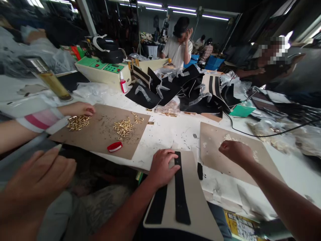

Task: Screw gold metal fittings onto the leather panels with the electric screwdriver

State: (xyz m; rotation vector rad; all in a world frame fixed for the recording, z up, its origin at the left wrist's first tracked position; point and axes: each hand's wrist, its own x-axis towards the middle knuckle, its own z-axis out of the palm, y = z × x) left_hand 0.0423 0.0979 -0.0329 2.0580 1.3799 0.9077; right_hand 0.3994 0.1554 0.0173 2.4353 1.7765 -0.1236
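A beige panel (198, 204) with two black strips lies in front of me, partly past the table's near edge. My left hand (164, 167) rests on its upper end, thumb and fingers apart, fingertips touching the black strip (181, 190). The other black strip (157, 206) runs under my left forearm. Over on the right, my right hand (237, 151) is closed, fingers pinched together above a brown board (215, 157). Small whitish pieces (230, 137) are scattered beside it. Whatever those fingers hold is hidden.
A co-worker's hands (81, 108) (47, 170) are at left, near gold metal pieces (123, 128) on another brown board (100, 117). A red ring-shaped item (114, 146) lies there. Black panels (170, 90) pile up behind. A black cable (263, 136) crosses at right. A bottle (47, 78) stands left.
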